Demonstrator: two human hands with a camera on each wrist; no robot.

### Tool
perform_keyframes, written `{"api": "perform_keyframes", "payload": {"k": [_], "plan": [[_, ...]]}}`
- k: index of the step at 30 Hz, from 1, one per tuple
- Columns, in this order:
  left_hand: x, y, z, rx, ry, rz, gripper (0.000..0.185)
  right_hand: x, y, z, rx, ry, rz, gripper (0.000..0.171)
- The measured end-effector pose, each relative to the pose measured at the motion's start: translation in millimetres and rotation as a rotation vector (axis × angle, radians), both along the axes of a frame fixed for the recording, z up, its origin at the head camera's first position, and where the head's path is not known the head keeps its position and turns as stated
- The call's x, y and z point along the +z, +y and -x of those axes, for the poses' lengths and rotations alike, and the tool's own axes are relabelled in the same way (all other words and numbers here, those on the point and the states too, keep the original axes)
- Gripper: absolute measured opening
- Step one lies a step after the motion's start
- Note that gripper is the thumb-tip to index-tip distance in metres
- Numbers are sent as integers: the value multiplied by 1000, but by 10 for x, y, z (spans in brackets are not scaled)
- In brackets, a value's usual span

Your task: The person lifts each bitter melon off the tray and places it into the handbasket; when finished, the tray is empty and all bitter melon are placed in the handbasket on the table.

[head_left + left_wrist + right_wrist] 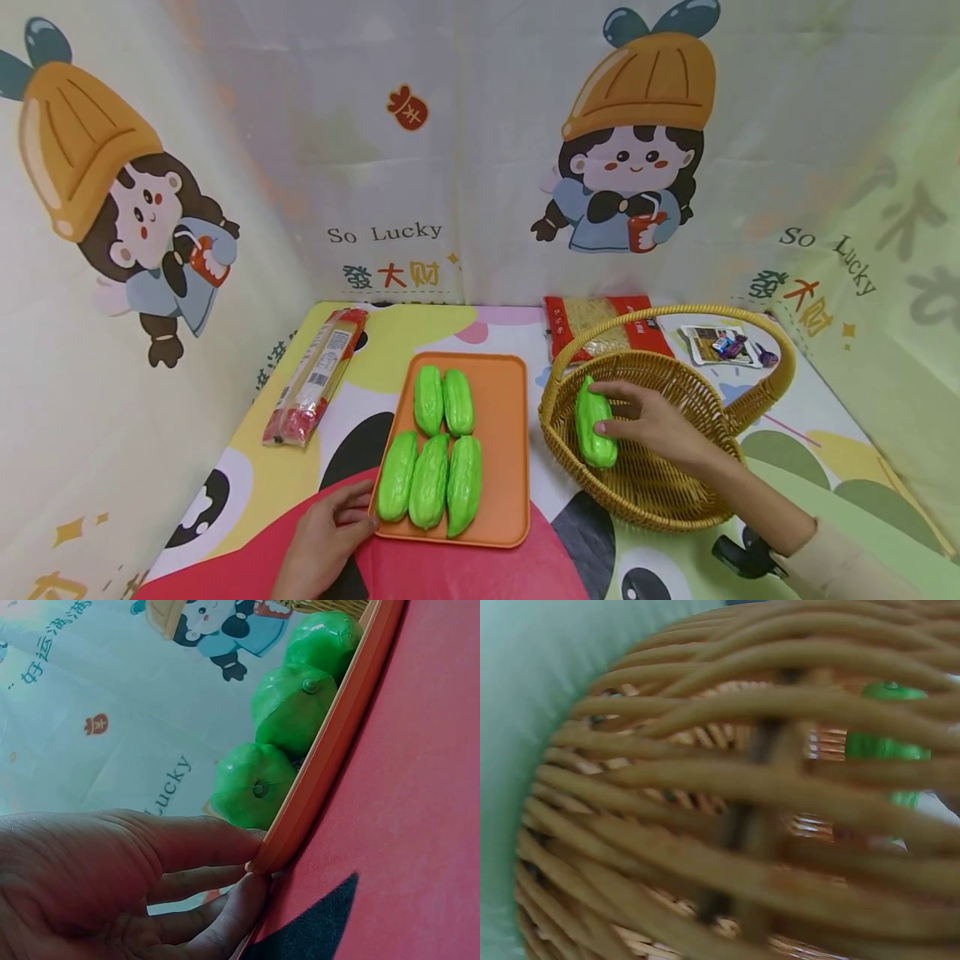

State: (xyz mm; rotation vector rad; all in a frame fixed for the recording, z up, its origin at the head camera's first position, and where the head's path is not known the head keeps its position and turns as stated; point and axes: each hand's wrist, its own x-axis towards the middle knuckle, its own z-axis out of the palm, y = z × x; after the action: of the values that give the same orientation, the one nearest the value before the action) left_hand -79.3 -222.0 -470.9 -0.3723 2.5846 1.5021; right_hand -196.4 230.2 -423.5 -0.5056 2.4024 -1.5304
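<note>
An orange tray (502,433) in the middle of the table carries several green gourds (431,479) in two rows. My left hand (360,517) lies on the red cloth (450,571), fingers straight against the tray's near left corner (259,859). The left wrist view shows three gourd ends (259,787) just behind the tray rim (337,727). To the right stands a wicker basket (660,500) with a hoop handle. My right hand (596,408) reaches into it and grips one green gourd (596,446) near its left wall. Through the weave (742,787), the right wrist view shows a green patch of gourd (885,746).
A long noodle packet (315,387) lies at the left. A red noodle bag (600,321) sits behind the basket, with a small tray of sweets (723,346) at back right. Printed cloth walls close in three sides. A black object (738,558) lies by my right forearm.
</note>
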Motion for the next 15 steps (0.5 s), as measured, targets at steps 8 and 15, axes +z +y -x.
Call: {"api": "perform_keyframes", "payload": {"k": [8, 15], "plan": [[13, 7, 0, 4, -10, 10, 54, -167, -57, 67, 38, -65, 42, 59], [5, 18, 5, 1, -6, 27, 54, -221, -72, 72, 54, -41, 7, 59]]}}
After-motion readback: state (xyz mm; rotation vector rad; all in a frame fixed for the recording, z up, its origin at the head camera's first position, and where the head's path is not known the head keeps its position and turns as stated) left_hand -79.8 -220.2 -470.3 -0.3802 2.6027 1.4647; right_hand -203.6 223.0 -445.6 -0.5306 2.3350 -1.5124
